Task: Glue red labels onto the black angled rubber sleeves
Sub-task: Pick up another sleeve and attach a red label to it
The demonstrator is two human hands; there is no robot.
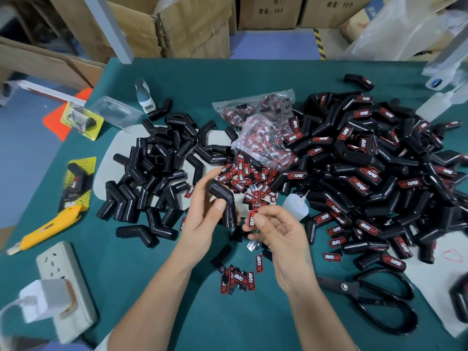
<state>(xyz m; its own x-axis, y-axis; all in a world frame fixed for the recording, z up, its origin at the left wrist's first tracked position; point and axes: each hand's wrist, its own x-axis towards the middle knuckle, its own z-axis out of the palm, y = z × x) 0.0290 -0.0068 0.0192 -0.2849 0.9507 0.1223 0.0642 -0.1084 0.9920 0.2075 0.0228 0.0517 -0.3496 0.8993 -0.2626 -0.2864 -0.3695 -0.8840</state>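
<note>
Left hand (pixel 202 214) grips a bare black angled rubber sleeve (pixel 222 201); right hand (pixel 276 234) pinches a red label (pixel 252 217) just beside it. Advisably, align the label along the sleeve's lower leg, then press flat.

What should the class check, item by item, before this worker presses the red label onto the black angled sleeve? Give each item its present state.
1. Sleeve held: ok, left hand grips the black angled sleeve.
2. Label ready: ok, right hand pinches one red label.
3. Glue on label or sleeve: cannot tell.
4. Label touching the sleeve: not ok, they are apart.
5. Glue bottle near: ok, lying just beyond the right hand.
6. Sleeve bare of a label: ok on the visible side.
</note>
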